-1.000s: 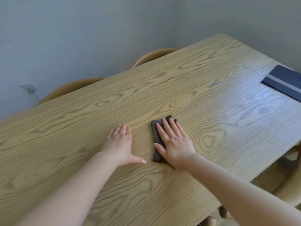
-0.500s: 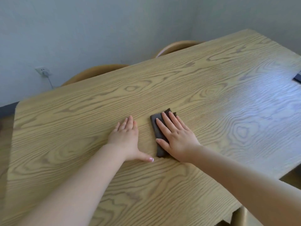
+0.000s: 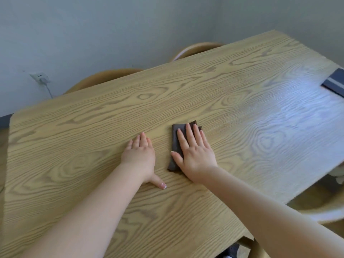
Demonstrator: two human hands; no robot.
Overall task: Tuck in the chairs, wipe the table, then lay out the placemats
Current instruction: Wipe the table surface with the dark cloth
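A folded dark brown cloth (image 3: pixel 175 144) lies on the light wooden table (image 3: pixel 242 127). My right hand (image 3: pixel 195 153) presses flat on the cloth, fingers spread, covering its right part. My left hand (image 3: pixel 140 155) rests flat on the bare wood just left of the cloth, thumb out, holding nothing. A dark blue placemat with a pale stripe (image 3: pixel 335 82) shows at the table's far right edge, cut off by the frame. Two wooden chair backs (image 3: pixel 104 78) (image 3: pixel 197 49) sit tucked against the far side of the table.
A grey wall runs behind the table, with a socket and a plugged cable (image 3: pixel 40 78) at the left. Another chair's curved back (image 3: pixel 320 211) shows below the table's near right edge. Floor is visible at the far left.
My view has swung back to the right, so the placemat's corner shows again. The right hand and cloth have slid slightly away from me; the left hand stays flat beside them.
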